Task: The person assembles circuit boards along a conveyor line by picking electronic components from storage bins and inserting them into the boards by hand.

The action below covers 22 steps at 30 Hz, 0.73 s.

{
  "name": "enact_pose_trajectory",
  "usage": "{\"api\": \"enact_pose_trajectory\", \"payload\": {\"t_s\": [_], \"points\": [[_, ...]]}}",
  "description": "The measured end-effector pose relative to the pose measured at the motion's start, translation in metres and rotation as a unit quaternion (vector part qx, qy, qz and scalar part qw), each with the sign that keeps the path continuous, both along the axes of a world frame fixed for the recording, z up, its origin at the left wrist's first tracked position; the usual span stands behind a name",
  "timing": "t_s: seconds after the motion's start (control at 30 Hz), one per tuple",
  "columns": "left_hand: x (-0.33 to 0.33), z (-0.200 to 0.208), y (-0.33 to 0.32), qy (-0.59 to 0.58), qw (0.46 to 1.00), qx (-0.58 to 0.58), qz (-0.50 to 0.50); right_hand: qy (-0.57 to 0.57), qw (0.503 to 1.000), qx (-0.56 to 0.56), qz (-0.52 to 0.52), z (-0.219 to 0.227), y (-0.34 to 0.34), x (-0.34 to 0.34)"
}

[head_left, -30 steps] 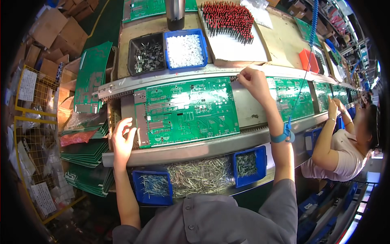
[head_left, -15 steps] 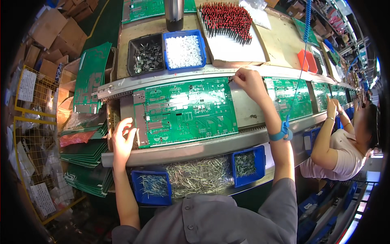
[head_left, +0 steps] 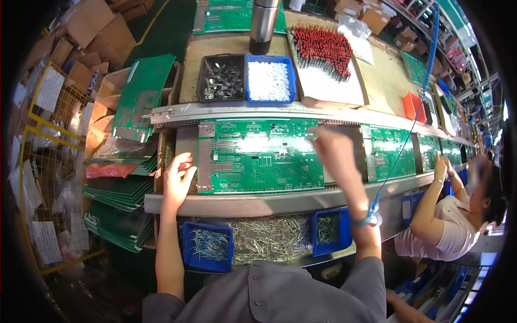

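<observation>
A green circuit board (head_left: 258,161) lies between the two rails of the line in front of me. Just off the board's left edge is my left hand (head_left: 179,177), its fingers apart and bent, with nothing in them. My right hand (head_left: 335,153) hovers at the board's right side, near the far corner. Motion smears its fingers, so whether they hold anything does not show. A blue strap (head_left: 368,219) circles my right wrist, with a coiled blue cord (head_left: 432,48) running up from it.
Beyond the far rail (head_left: 226,110) stand a black bin of metal parts (head_left: 222,81), a blue bin of white parts (head_left: 269,81), a steel cylinder (head_left: 264,27) and a board of red-topped pins (head_left: 323,51). Blue trays (head_left: 209,247) sit nearest me. A co-worker (head_left: 447,215) works at right.
My right hand has drawn back slightly from the board's far right corner toward me, and is now blurred. My left hand stays beside the board's left edge. The whole view has shifted.
</observation>
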<state>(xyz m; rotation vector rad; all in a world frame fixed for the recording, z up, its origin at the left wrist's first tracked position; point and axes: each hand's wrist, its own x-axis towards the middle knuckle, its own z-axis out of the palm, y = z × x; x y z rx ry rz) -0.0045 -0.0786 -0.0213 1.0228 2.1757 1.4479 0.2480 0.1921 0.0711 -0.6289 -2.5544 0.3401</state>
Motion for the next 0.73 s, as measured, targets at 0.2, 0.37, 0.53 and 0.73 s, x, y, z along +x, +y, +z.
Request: {"api": "enact_pose_trajectory", "payload": {"t_s": [0.2,0.37,0.53,0.73], "points": [[-0.012,-0.027,0.003,-0.082,0.995,0.054,0.024,-0.194,0.954,0.064,0.221,-0.023,-0.123,-0.058],[-0.015,-0.031,0.002,-0.067,0.993,0.088,0.038,-0.195,0.949,0.117,0.219,-0.046,-0.170,-0.112],[-0.019,-0.049,0.000,0.017,0.990,0.122,0.072,-0.217,0.953,0.052,0.206,-0.043,-0.169,-0.117],[-0.025,-0.026,-0.001,-0.164,0.969,0.159,0.100,-0.246,0.945,0.102,0.189,-0.049,-0.151,-0.099]]}}
